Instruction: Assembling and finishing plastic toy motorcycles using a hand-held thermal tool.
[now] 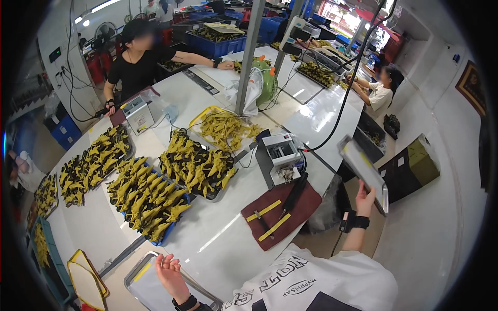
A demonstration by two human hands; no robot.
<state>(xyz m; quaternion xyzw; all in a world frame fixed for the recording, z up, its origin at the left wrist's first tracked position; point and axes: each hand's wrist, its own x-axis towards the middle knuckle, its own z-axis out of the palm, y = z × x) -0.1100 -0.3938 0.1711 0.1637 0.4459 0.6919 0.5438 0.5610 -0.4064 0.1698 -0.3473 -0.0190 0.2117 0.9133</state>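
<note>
My right hand grips a shallow silver metal tray at its near edge, out past the table's right side. The tray is tilted up and has a yellow strip in it. My left hand holds nothing, its fingers loosely bent and apart. It is over the edge of another silver tray at the lower left, also with a yellow strip; whether they touch I cannot tell. Ahead lies a maroon mat bearing two yellow strips and a black handheld tool.
Yellow-and-black figures fill a blue tray and several other trays. A yellow-rimmed tray holds yellow pieces. A grey machine stands beside the mat, under a hanging black cable. Co-workers sit across the table and far right. A dark box stands right.
</note>
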